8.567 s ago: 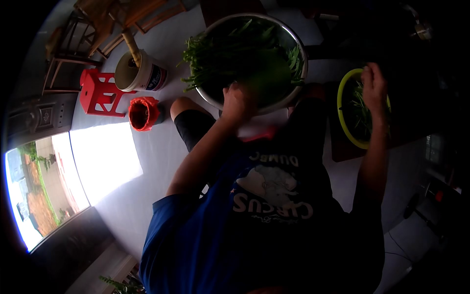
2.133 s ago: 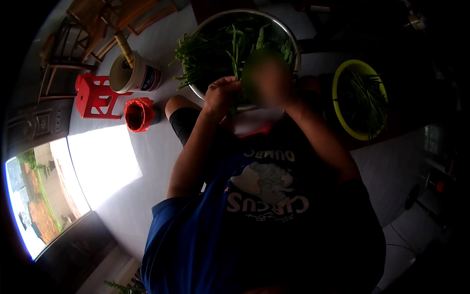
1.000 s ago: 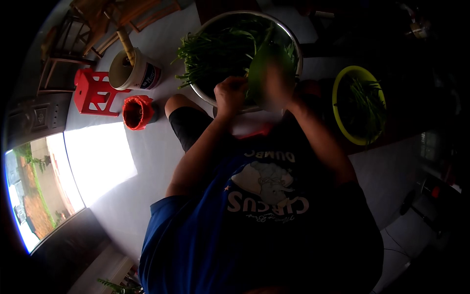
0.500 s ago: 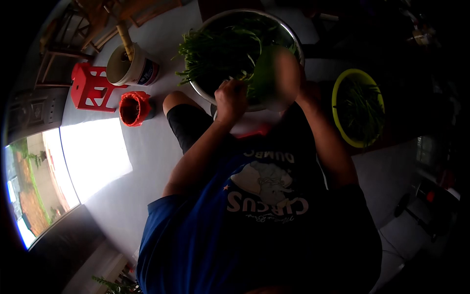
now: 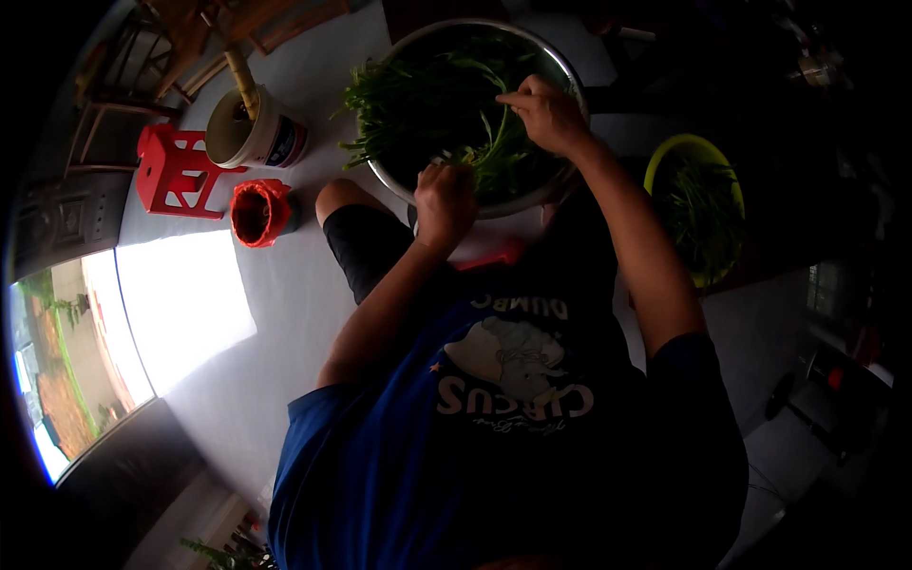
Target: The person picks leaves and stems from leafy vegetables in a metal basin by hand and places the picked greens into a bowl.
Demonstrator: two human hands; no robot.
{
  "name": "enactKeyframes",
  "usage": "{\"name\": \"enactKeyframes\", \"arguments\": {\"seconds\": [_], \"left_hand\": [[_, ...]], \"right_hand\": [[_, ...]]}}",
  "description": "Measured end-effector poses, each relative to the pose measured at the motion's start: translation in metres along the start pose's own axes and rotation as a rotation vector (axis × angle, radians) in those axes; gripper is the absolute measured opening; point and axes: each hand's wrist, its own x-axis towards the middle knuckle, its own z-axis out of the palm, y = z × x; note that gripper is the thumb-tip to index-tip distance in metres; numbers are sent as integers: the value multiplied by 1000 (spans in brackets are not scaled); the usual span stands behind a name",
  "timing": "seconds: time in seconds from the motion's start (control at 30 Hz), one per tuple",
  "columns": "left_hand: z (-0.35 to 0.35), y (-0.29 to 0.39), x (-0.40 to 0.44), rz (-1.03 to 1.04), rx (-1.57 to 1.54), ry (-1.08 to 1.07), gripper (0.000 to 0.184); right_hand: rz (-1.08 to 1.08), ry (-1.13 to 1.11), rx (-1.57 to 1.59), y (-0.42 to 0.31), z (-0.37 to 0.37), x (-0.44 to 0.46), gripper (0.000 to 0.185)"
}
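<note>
A wide metal basin point(image 5: 378, 173) in front of my knees holds a heap of long leafy greens point(image 5: 408, 104). My left hand point(image 5: 445, 201) is closed in a fist at the basin's near rim, with pale stem ends of greens showing just above its fingers. Over the right part of the basin, my right hand point(image 5: 549, 116) is closed, thumb and fingertips pinched at the upper part of a long green stalk point(image 5: 499, 133) that curves down toward my left hand. Inside both hands, the grip is partly hidden, and the basin's interior is dark.
On the right stands a yellow-green basket point(image 5: 650, 171) with more greens. Left of the basin are a white bucket point(image 5: 280, 133) holding a bamboo-like pole, a red plastic stool point(image 5: 171, 176) and a small bin with a red bag point(image 5: 275, 201). Wooden chairs stand at the upper left.
My right hand, blurred low at the basin's right side before, has moved up and left and now shows pinched fingers. My left hand has stayed almost in place.
</note>
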Motion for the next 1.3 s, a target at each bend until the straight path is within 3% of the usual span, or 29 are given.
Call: {"name": "enactKeyframes", "arguments": {"seconds": [0.03, 0.07, 0.1, 0.17, 0.33, 0.43, 0.53, 0.63, 0.83, 1.0, 1.03, 1.13, 1.3], "left_hand": [[-1, -1, -1, -10, 6, -5, 6], [-2, -3, -2, -21, 13, -10, 6], [-3, -5, -2, -31, 18, -16, 6], [-6, -10, -4, -60, 31, -22, 5], [-15, -11, -1, -263, -9, -36, 7], [-12, -21, -3, -280, -3, -59, 7], [-9, -24, -3, -238, 2, -42, 7], [-8, -25, -1, -203, 1, -34, 7], [-10, -8, 6, -207, -53, -50, 5], [-7, -10, 8, -90, 33, -49, 3], [-7, -11, 7, -61, 50, -37, 3], [-6, -11, 4, -2, 66, -25, 4], [-1, -10, 4, 63, 57, -28, 6]], "right_hand": [[-72, 12, 59, 0, 1, 3, 10], [-143, 24, 119, 0, 2, 6, 20], [-20, -84, 202, -1, 0, 8, 32], [3, -121, 234, -1, -3, 9, 36], [78, -129, 303, -9, -9, 5, 25], [-257, -151, 48, -6, -15, 4, 17], [-235, -101, 158, -5, -14, 3, 14], [-154, -164, 281, -2, -16, 6, 12], [226, -159, 614, 9, -5, 4, 16], [353, -45, 351, 9, -11, 8, 19], [330, -34, 290, 8, -15, 7, 16], [-42, 177, 241, -11, -28, 15, 13], [-225, -227, 138, -47, -25, 6, 10]]}}
